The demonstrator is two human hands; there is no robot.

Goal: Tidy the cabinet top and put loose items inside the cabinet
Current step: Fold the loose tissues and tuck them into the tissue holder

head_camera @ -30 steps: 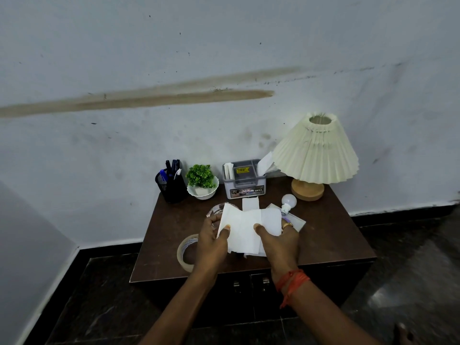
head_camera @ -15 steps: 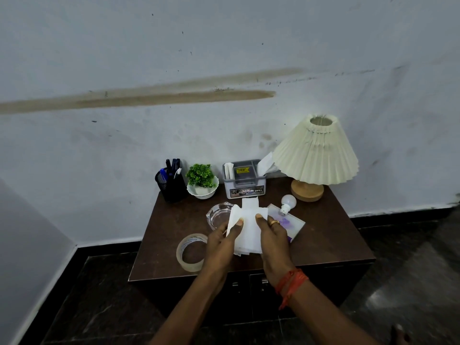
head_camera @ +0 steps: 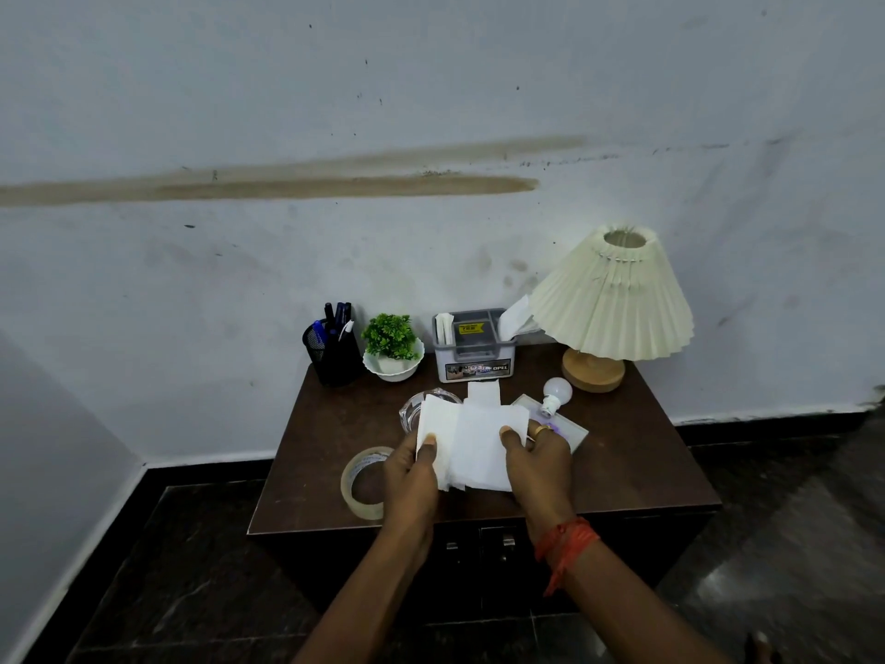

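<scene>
A stack of white paper napkins (head_camera: pixel 471 440) is held above the brown cabinet top (head_camera: pixel 637 467), gripped by my left hand (head_camera: pixel 412 476) on its left edge and my right hand (head_camera: pixel 538 460) on its right edge. One more napkin (head_camera: pixel 483 393) lies flat just behind them. A tape roll (head_camera: pixel 361 484) stands near the front left edge. A glass ashtray (head_camera: pixel 414 409) is partly hidden behind the napkins. A white bulb (head_camera: pixel 555 393) rests on a flat white box (head_camera: pixel 572 431). The cabinet's two doors with metal handles (head_camera: pixel 479 551) are shut.
Along the back wall stand a black pen holder (head_camera: pixel 333 349), a small green plant in a white bowl (head_camera: pixel 392 347), a grey organiser caddy (head_camera: pixel 474 352) and a pleated cream lamp (head_camera: pixel 610 304). Dark tiled floor surrounds the cabinet.
Both hands drew together half a second ago, narrowing the napkin stack, and have now spread apart again, with the stack a little wider and the ashtray more covered.
</scene>
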